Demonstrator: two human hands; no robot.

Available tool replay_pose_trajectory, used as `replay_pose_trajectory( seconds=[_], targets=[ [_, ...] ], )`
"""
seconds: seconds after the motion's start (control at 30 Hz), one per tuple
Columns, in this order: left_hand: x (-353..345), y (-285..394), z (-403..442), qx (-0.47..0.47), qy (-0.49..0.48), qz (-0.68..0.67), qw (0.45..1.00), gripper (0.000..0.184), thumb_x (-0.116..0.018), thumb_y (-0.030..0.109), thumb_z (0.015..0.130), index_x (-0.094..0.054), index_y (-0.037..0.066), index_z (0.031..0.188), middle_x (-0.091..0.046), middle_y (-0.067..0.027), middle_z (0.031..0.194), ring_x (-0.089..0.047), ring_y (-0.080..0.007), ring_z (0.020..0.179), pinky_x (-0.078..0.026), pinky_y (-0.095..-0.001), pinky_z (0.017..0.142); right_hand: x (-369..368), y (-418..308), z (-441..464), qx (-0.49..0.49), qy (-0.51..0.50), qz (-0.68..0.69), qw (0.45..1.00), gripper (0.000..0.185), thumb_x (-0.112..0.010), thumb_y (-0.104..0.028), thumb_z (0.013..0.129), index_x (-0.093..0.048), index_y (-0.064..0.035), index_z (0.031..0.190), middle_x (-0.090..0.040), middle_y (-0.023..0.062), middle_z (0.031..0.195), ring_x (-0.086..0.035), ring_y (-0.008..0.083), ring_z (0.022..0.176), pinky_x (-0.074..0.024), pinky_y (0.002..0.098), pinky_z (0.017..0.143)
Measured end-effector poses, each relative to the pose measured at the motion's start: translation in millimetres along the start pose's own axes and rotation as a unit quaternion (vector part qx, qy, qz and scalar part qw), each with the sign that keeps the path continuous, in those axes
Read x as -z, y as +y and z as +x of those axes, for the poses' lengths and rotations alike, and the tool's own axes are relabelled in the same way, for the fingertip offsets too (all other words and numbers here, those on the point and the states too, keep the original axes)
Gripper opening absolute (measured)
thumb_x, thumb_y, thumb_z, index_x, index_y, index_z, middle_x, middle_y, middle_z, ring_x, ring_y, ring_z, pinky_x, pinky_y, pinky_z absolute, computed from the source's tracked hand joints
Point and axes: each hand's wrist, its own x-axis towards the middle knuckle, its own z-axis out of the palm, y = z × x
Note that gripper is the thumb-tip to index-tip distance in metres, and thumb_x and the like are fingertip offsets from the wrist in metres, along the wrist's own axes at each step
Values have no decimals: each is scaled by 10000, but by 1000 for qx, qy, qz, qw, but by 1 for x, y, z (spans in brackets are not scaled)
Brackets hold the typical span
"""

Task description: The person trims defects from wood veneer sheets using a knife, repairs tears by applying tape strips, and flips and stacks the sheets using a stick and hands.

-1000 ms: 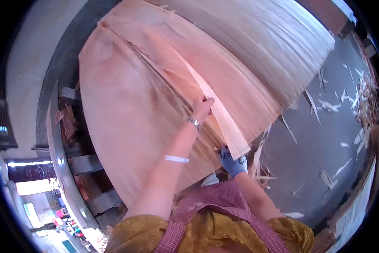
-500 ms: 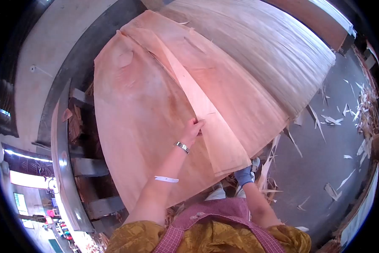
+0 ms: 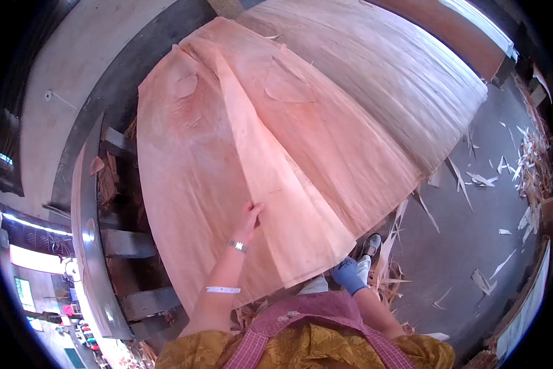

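Observation:
A long, narrow strip of thin wood veneer (image 3: pixel 276 190) lies lengthwise over a broad stack of pinkish veneer sheets (image 3: pixel 190 166). My left hand (image 3: pixel 252 215), bare and with a watch at the wrist, is closed on the strip's left edge, above the stack. At the strip's near right corner is my right hand (image 3: pixel 348 275) in a blue glove. Its fingers curl at the near edge of the strip, and the fingertips are partly hidden. Paler veneer sheets (image 3: pixel 375 55) lie on the far right side.
Wood slivers and veneer scraps (image 3: pixel 482 280) litter the grey floor (image 3: pixel 436 258) on the right, with a thicker heap (image 3: pixel 531 160) along the far side. Blocks and beams (image 3: pixel 129 243) stand left of the stack. My shoe (image 3: pixel 371 245) shows below the stack's near edge.
The strip has shifted left and toward me, lying wider across the stack. My left hand moved left and nearer with its edge; my gloved right hand came slightly nearer and shows more.

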Motion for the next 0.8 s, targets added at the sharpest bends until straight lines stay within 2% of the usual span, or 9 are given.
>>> replay_pose_trajectory(
  seconds=[0.13, 0.23, 0.27, 0.37, 0.57, 0.63, 0.7, 0.77, 0.8],
  targets=[
    [78, -46, -3, 47, 25, 17, 998, 145, -650, 223, 893, -578, 114, 957, -590, 20, 817, -575, -101, 688, -502, -272, 592, -54, 2, -2, -5, -59, -68, 996, 384, -542, -335, 847, -671, -64, 1085, -684, 173, 980, -664, 344, 895, -522, 470, 809],
    [99, -71, -7, 109, 48, 28, 993, 157, -657, 219, 885, -578, 102, 954, -576, 10, 807, -554, -123, 658, -510, -294, 594, -65, -19, -3, -76, 84, 93, 989, 388, -563, -319, 823, -669, -51, 1082, -684, 172, 995, -660, 360, 904, -521, 477, 805],
    [103, -77, -8, 130, 63, 28, 989, 163, -660, 219, 882, -577, 97, 953, -573, 6, 806, -546, -131, 648, -512, -301, 595, -53, -23, 1, -102, -15, 140, 985, 433, -571, -308, 814, -628, -45, 1153, -664, 177, 1096, -645, 371, 959, -509, 473, 845],
    [106, -90, -4, 158, 69, 54, 984, 139, -645, 193, 891, -578, 91, 958, -605, -12, 847, -591, -149, 696, -528, -324, 617, -83, -23, 0, -21, 137, 30, 990, 457, -572, -277, 806, -602, -64, 1209, -649, 154, 1165, -627, 357, 1031, -497, 446, 887],
    [51, -49, -19, 141, -21, 7, 990, 154, -631, 195, 912, -570, 74, 986, -651, -73, 961, -656, -175, 811, -553, -344, 696, -101, -6, 4, -13, 106, 468, 877, 536, -544, -335, 870, -519, -94, 1349, -556, 120, 1354, -526, 311, 1219, -424, 407, 998],
    [32, -37, -21, 119, -38, -8, 992, 185, -640, 214, 911, -568, 68, 998, -649, -78, 962, -653, -168, 805, -558, -348, 723, -100, -3, 5, 7, 177, 424, 888, 463, -500, -278, 941, -493, -68, 1353, -574, 95, 1324, -565, 272, 1179, -464, 394, 989],
    [11, -28, -14, 101, -52, -1, 994, 212, -651, 233, 907, -565, 64, 1002, -645, -76, 955, -650, -162, 795, -563, -347, 730, -95, 2, 10, -46, 171, 598, 782, 421, -467, -241, 983, -477, -58, 1362, -582, 88, 1311, -585, 255, 1160, -486, 396, 983],
    [-13, -20, -3, 85, -63, 30, 994, 236, -662, 252, 901, -560, 62, 997, -640, -69, 939, -649, -156, 783, -570, -341, 716, -64, 1, 19, -159, 62, 883, 438, 410, -447, -224, 997, -469, -63, 1373, -579, 99, 1313, -586, 262, 1161, -491, 414, 982],
    [-32, -10, 1, 74, -67, 45, 994, 246, -666, 260, 898, -557, 60, 992, -634, -65, 930, -648, -153, 779, -572, -334, 707, -66, 9, 25, -162, 44, 893, 418, 522, -302, -356, 1029, -347, -83, 1471, -421, 96, 1479, -377, 298, 1362, -282, 405, 1158]
  ],
)
